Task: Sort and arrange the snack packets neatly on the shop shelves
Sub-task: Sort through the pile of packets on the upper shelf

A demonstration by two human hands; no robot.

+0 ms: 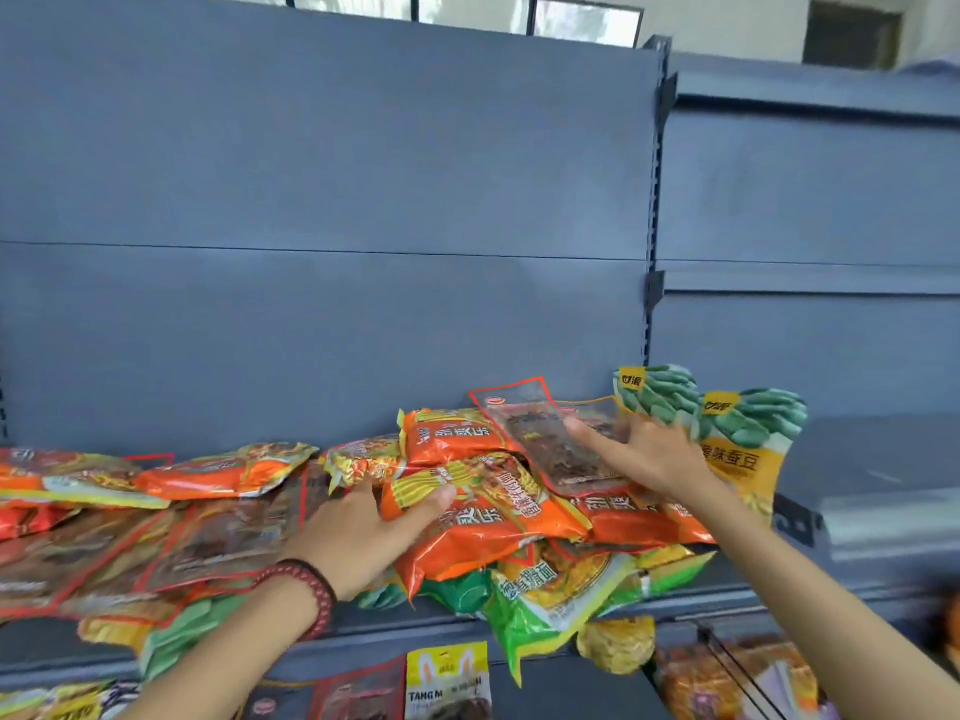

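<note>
Left hand (363, 532) grips one orange packet (478, 532) on the shelf heap (223, 537), thumb over it. Right hand (649, 454) lies spread flat on one clear packet (545, 449) atop the heap, beside two upright green packets (727, 433).

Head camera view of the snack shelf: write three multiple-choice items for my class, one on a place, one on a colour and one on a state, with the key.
1. Where do the green bean packets stand?
A. at the heap's right end, against the back panel
B. at the heap's left end
C. on the floor

2. What colour is the bracelet on the wrist?
A. blue
B. white
C. dark red

3. How do the orange packets lie?
A. hung on hooks
B. in a loose, overlapping heap
C. in one upright row

Key: 1 A, they stand upright at the far right. 2 C, its beads show dark red. 3 B, they overlap at mixed angles.
</note>
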